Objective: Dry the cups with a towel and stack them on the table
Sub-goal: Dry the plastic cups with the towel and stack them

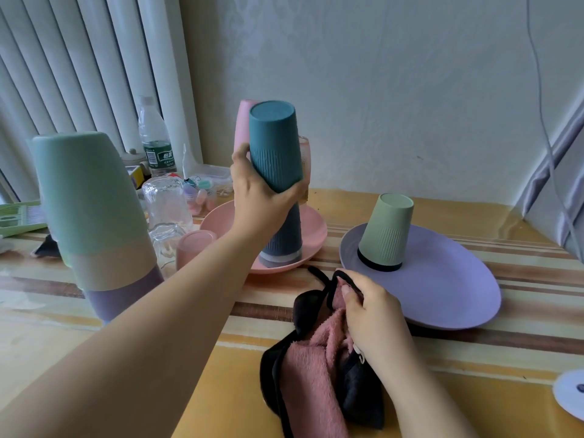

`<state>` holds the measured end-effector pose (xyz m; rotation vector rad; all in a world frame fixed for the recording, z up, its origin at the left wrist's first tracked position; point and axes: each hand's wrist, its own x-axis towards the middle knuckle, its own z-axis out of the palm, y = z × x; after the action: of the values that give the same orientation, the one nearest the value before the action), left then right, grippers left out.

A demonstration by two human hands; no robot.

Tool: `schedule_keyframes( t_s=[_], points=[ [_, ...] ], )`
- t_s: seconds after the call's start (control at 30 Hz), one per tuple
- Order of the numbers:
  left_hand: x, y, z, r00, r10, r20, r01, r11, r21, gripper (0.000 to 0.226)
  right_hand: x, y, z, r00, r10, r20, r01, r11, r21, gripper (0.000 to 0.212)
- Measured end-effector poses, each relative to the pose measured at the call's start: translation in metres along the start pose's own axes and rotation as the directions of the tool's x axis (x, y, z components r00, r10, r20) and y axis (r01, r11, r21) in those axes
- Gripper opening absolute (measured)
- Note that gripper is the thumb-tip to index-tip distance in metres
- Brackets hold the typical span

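Observation:
My left hand (pixel 259 191) grips a dark teal ribbed cup (pixel 275 143), upside down and tilted, on top of a stack of inverted cups (pixel 282 235) standing on the pink plate (pixel 313 229). My right hand (pixel 369 314) holds the pink and black towel (pixel 313 368) against the table. A light green ribbed cup (pixel 387 230) stands upside down on the purple plate (pixel 442 289). At the left rises a tall stack of inverted cups (pixel 91 216) in green, beige and purple. A pink cup (pixel 243 121) is partly hidden behind the teal one.
Clear glasses (pixel 166 210) and a small pink cup (pixel 192 248) stand between the left stack and the pink plate. A water bottle (pixel 155 137) and small clutter sit at the back left. A white disc (pixel 572 396) lies at the right edge. The striped table (pixel 221 374) spreads below.

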<state>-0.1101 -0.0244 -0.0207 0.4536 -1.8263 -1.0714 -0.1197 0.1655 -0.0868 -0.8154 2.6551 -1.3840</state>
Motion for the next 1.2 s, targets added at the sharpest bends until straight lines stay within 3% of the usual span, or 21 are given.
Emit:
schedule_keyframes(
  t_s=[0.17,0.33,0.5,0.6,0.7,0.8,0.9,0.97,1.03,1.1,1.2],
  points=[
    [-0.031,0.018,-0.023,0.993,-0.054,0.108,0.056,0.998,-0.013,0.079,-0.002,-0.002,-0.003,0.999,0.030,-0.044,-0.028,0.998,0.060,0.033],
    [-0.085,0.033,-0.049,0.986,0.011,0.167,-0.006,0.999,-0.034,0.071,0.001,-0.001,-0.009,0.986,0.162,-0.038,-0.150,0.964,0.220,0.031],
    [-0.111,0.013,-0.051,0.917,-0.223,0.331,0.282,0.949,-0.142,0.071,-0.004,-0.003,-0.014,0.997,-0.018,-0.076,0.025,0.995,0.092,0.016],
    [-0.125,0.003,-0.051,0.873,-0.360,0.330,0.435,0.880,-0.189,0.065,-0.004,-0.006,-0.014,0.981,-0.093,-0.168,0.092,0.996,-0.012,0.018],
    [-0.128,-0.005,-0.051,0.854,-0.393,0.340,0.472,0.861,-0.192,0.068,0.000,-0.008,-0.014,0.936,-0.039,-0.351,0.094,0.985,0.142,0.019],
    [-0.127,-0.007,-0.052,0.861,-0.358,0.362,0.440,0.880,-0.177,0.072,-0.006,-0.018,-0.012,0.891,-0.030,-0.454,0.231,0.889,0.395,0.018],
    [-0.129,-0.007,-0.052,0.865,-0.324,0.382,0.409,0.897,-0.165,0.068,-0.017,-0.036,0.000,0.939,-0.263,-0.222,0.342,0.792,0.506,0.026],
    [-0.127,-0.008,-0.055,0.872,-0.329,0.363,0.416,0.888,-0.194,0.056,-0.023,-0.042,0.013,0.883,-0.468,-0.034,0.442,0.806,0.393,0.038],
    [-0.124,-0.008,-0.061,0.879,-0.321,0.352,0.411,0.885,-0.218,0.040,-0.025,-0.041,0.023,0.833,-0.548,0.079,0.515,0.820,0.251,0.045],
    [-0.121,-0.008,-0.064,0.876,-0.291,0.384,0.394,0.892,-0.223,0.031,-0.027,-0.042,0.027,0.823,-0.556,0.118,0.536,0.828,0.167,0.046],
    [-0.124,-0.004,-0.062,0.850,-0.236,0.472,0.370,0.904,-0.214,0.026,-0.027,-0.040,0.028,0.825,-0.563,0.044,0.560,0.826,0.066,0.043]
  ],
)
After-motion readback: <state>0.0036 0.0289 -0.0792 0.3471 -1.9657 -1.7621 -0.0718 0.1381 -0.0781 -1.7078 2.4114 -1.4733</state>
